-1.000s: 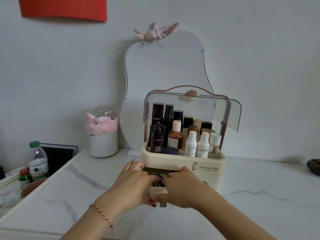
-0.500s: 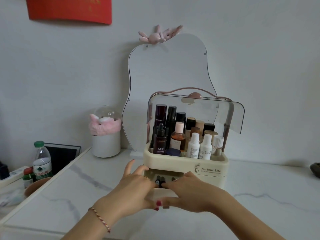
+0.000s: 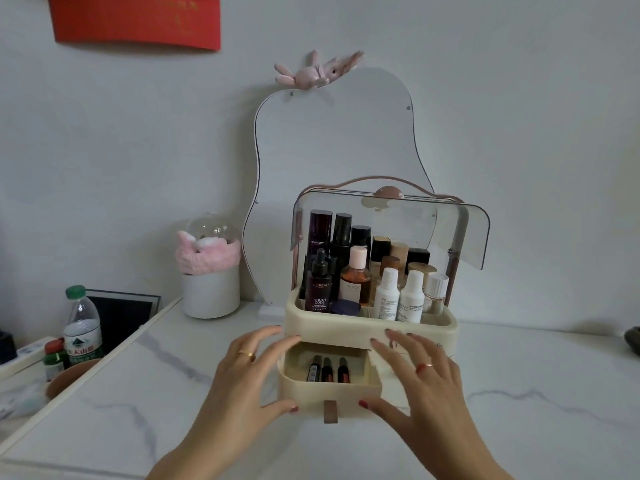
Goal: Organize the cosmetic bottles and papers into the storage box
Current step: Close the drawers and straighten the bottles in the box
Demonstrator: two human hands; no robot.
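Desk (image 3: 519, 427), white marble-pattern top, set against a pale wall and carrying all items listed. Mirror (image 3: 332, 150), wavy outline, upright at the wall behind the box, with a pink rabbit ornament (image 3: 313, 72) on its top edge. Storage box (image 3: 367, 332), cream plastic, standing on the desk just in front of the mirror; its clear lid (image 3: 450, 223) is raised, and its upper tray holds upright cosmetic bottles (image 3: 360, 271) packed close together, dark ones to the left, white ones to the right. Drawer (image 3: 329, 391), lower front of the box, pulled out toward the viewer, with a brown pull tab (image 3: 330, 410) at its front centre. Left hand (image 3: 242, 375), fingers spread and straight, gripping nothing; fingertips lie at the left corner of the drawer, thumb tip touching or just short of the drawer front, which of the two cannot be told. Right hand (image 3: 422, 379), fingers likewise spread and straight, holding nothing; fingertips reach the box face above the drawer's right end, thumb tip at the drawer front right of the tab. White cylinder jar (image 3: 211, 292) with pink cloth, left of the mirror. Water bottle (image 3: 82, 327), green cap, beyond the left edge of the desk. Three lipsticks (image 3: 327, 370), dark tubes, lying side by side inside the drawer, between the two hands and apart from the fingers.
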